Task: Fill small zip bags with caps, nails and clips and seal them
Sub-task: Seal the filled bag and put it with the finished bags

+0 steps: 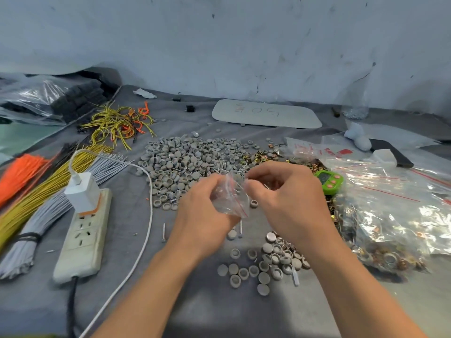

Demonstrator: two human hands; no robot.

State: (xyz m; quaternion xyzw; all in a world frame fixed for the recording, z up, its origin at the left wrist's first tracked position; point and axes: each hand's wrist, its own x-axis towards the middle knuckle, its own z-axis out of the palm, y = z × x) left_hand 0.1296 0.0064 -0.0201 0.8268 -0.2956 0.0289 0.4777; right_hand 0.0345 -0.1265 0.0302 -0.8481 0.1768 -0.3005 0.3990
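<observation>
My left hand (202, 211) grips a small clear zip bag (230, 200) with a red seal line, held above the grey cloth. My right hand (285, 198) pinches the bag's top edge from the right; something thin may be between its fingertips, too small to tell. A big heap of grey caps (185, 162) lies just beyond the hands. A smaller group of caps (266, 262) sits near my wrists. Loose nails (163, 231) lie on the cloth. Gold clips (263, 156) are spread to the right of the cap heap.
A white power strip (83, 237) with a charger and cable lies at left, beside bundles of orange, yellow and grey ties (36, 191). Large clear bags of parts (390, 215) fill the right side. A green timer (329, 181) sits behind my right hand. A white board (266, 113) lies at the back.
</observation>
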